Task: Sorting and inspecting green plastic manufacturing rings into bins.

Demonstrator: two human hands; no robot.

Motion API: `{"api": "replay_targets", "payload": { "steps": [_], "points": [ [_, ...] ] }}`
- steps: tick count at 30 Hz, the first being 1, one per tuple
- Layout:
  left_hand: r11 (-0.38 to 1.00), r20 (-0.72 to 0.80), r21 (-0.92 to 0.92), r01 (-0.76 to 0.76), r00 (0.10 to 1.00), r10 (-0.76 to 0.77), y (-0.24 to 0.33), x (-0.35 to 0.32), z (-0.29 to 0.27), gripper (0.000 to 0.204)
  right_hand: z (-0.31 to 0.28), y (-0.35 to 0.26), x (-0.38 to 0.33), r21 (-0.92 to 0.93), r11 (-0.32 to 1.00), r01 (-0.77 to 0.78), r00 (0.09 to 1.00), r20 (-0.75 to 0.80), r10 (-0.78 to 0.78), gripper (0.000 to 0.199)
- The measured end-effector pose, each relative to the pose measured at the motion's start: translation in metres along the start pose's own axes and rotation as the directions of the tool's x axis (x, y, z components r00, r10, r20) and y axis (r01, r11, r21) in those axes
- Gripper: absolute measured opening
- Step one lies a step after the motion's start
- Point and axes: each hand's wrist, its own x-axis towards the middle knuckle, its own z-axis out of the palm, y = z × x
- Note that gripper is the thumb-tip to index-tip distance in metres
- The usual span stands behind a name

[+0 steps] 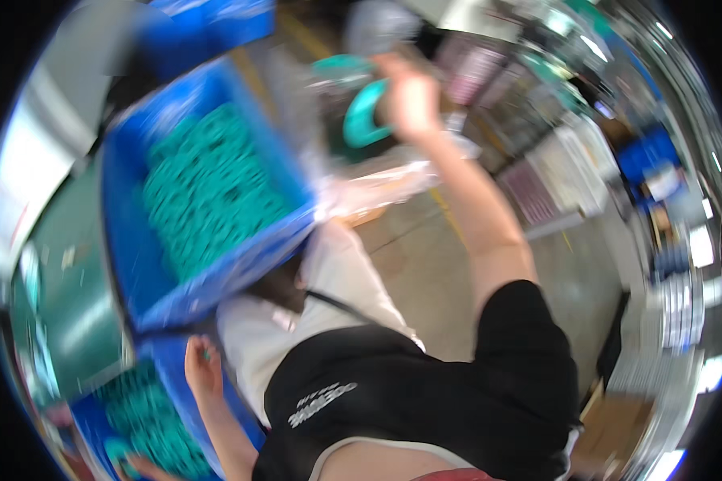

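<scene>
My right hand (413, 104), blurred by motion, reaches over an open box lined with clear plastic film (377, 184). Its fingers seem closed at the edge of a teal curved piece (363, 120); the exact grip is smeared. Another teal piece (341, 64) shows just beyond. Low on the left, my left hand (204, 367) is curled beside the blue bins, with a speck of teal at its fingers; what it holds is too small to make out. Between my hands stands a large blue bin (285, 152) filled with many small teal pieces (208, 184).
Another blue bin of teal pieces (148, 409) is at the lower left, where another person's hand (144, 466) shows. A green surface (76, 297) lies on the left. White crates (561, 172) stand on the floor at right; a blue container (217, 28) is at the back.
</scene>
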Motion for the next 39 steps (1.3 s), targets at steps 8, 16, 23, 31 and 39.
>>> {"api": "replay_targets", "payload": {
  "steps": [8, 16, 23, 31, 39],
  "points": [
    [0.999, -0.685, -0.019, 0.028, 0.728, -0.034, -0.082, -0.155, -0.142, 0.01, 0.104, 0.148, 0.008, -0.004, 0.892, 0.452, 0.719, 0.594, -0.362, 0.059],
    [0.93, -0.851, -0.313, 0.19, 0.378, -0.364, -0.283, -0.246, -0.256, 0.028, 0.115, -0.02, 0.025, 0.441, 0.877, 0.193, 0.747, 0.513, -0.422, 0.033],
    [0.746, -0.904, -0.144, 0.65, 0.221, -0.366, -0.276, -0.254, -0.288, 0.036, 0.096, -0.11, 0.008, 0.575, 0.713, 0.401, 0.54, 0.48, -0.691, 0.026],
    [0.489, -0.184, 0.851, -0.191, 0.764, 0.618, -0.003, -0.142, -0.046, 0.016, 0.136, -0.178, -0.028, 0.66, 0.744, 0.109, 0.387, 0.661, -0.643, 0.021],
    [-0.446, 0.151, 0.877, 0.177, 0.781, 0.607, 0.179, 0.114, -0.068, 0.071, 0.259, -0.198, -0.037, 0.6, 0.785, 0.153, 0.269, 0.739, -0.618, 0.024]
  ]
}}
